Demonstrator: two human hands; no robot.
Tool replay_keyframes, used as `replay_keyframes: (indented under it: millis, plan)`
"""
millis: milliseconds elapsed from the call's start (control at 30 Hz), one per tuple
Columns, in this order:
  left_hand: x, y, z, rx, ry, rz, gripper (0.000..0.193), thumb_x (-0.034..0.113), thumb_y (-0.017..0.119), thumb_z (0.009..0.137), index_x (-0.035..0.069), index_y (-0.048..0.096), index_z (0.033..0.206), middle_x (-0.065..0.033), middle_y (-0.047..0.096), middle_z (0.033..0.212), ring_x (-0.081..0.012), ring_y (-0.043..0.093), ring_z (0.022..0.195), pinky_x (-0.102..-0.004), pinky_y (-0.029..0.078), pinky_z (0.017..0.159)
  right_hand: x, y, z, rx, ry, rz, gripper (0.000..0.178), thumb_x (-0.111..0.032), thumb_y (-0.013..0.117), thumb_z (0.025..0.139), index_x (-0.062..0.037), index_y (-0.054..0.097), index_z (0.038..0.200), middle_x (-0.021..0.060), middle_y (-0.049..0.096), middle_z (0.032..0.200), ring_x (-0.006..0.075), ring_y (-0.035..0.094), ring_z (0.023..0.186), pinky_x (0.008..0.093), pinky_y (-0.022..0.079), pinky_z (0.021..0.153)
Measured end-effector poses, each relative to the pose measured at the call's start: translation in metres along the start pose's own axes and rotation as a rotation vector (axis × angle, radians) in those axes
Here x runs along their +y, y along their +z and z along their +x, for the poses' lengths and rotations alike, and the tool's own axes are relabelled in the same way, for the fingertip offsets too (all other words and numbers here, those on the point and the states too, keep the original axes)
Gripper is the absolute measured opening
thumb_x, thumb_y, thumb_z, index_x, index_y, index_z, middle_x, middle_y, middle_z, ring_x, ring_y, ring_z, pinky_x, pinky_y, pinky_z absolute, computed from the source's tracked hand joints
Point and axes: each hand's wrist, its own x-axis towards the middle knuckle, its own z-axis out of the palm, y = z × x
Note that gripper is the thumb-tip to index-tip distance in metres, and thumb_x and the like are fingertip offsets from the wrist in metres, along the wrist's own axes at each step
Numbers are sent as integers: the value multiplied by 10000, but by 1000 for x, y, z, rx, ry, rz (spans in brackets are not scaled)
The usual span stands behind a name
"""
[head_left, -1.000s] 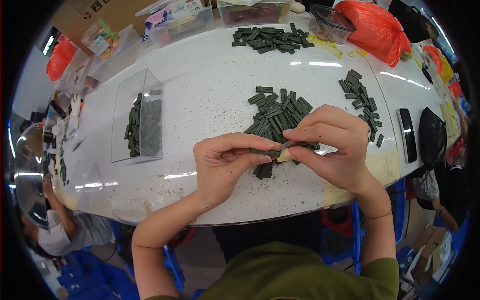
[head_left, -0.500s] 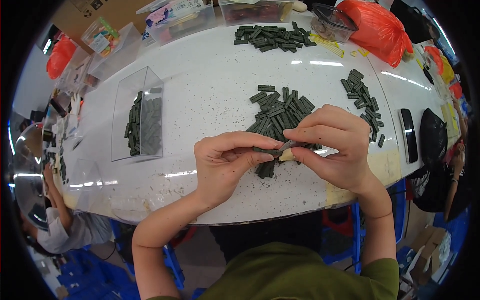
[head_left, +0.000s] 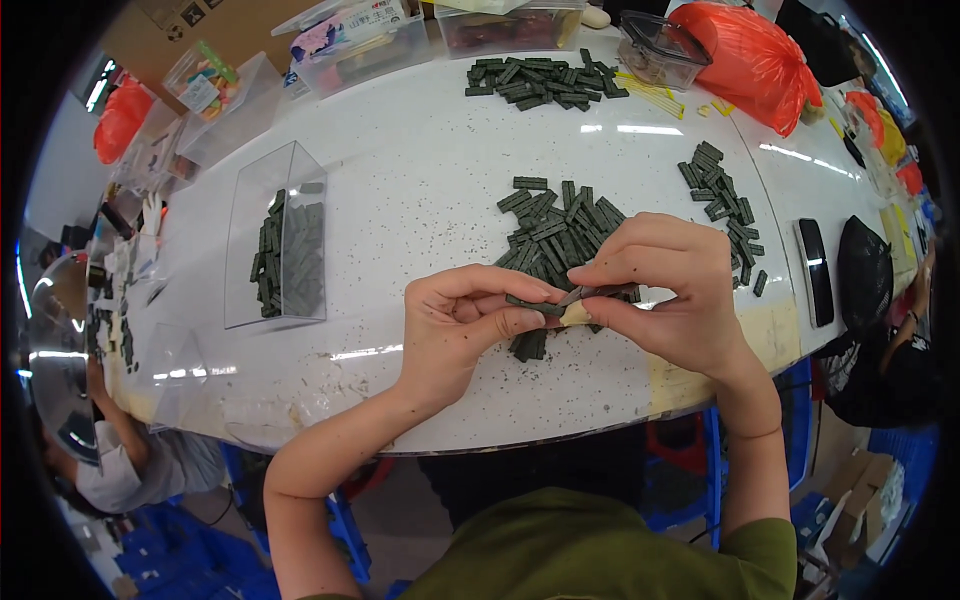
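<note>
My left hand [head_left: 447, 335] pinches a small dark green block [head_left: 533, 306] between thumb and forefinger. My right hand [head_left: 675, 285] grips a thin grey blade [head_left: 571, 296], its tip touching or very close to the block's right end. By the right thumb is a small yellowish piece [head_left: 576, 316]; I cannot tell whether it is part of the blade or worn on a finger. Just beyond both hands lies a loose pile of similar dark green blocks [head_left: 550, 235], partly hidden by the fingers. Dark crumbs are scattered over the white table [head_left: 400, 180].
A clear box [head_left: 275, 240] with more blocks stands at left. Further block piles lie at the back [head_left: 540, 80] and right [head_left: 722, 195]. A phone [head_left: 815, 270], a red plastic bag [head_left: 745, 60] and plastic tubs [head_left: 360, 50] sit along the edges. Another person's arm [head_left: 118, 415] shows at far left.
My left hand has shifted slightly right, and the block in it shows more plainly. The right hand has barely moved, with the blade still at the block.
</note>
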Motion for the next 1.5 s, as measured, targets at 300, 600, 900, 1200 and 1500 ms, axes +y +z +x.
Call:
replay_keyframes:
  millis: [300,600,900,1200,1500]
  plan:
    - [0,-2,1,-2,93,30,213,-161,598,739,-44,635,912,-163,659,956,-196,657,840,-242,555,788,-2,3,1,71,-85,-100,255,23,752,534,-35,715,780,28,613,706,99,489,574,195,386,480]
    - [7,2,-1,88,-89,-47,264,-140,620,737,-41,602,981,-177,668,911,-205,669,802,-252,566,758,-6,1,1,26,21,31,195,24,740,572,-25,681,751,10,583,671,129,479,570,226,380,496]
    - [7,1,-2,70,-51,-1,263,-115,639,744,-39,580,989,-197,672,905,-207,675,805,-245,566,742,-4,3,2,74,-14,24,208,20,750,561,-18,681,753,12,584,677,128,481,570,226,378,496]
    - [7,-2,-2,33,-71,-16,247,-110,645,749,-28,577,972,-196,667,912,-209,672,817,-244,564,745,-2,2,0,25,-39,-23,280,-9,766,537,-42,718,811,30,623,736,101,495,599,199,393,503]
    - [4,-2,-4,-20,167,38,230,-139,643,733,2,567,897,-201,644,986,-230,654,889,-254,556,774,-3,3,-1,130,-104,-111,280,-13,755,547,-34,713,824,30,624,754,106,474,591,208,370,500]
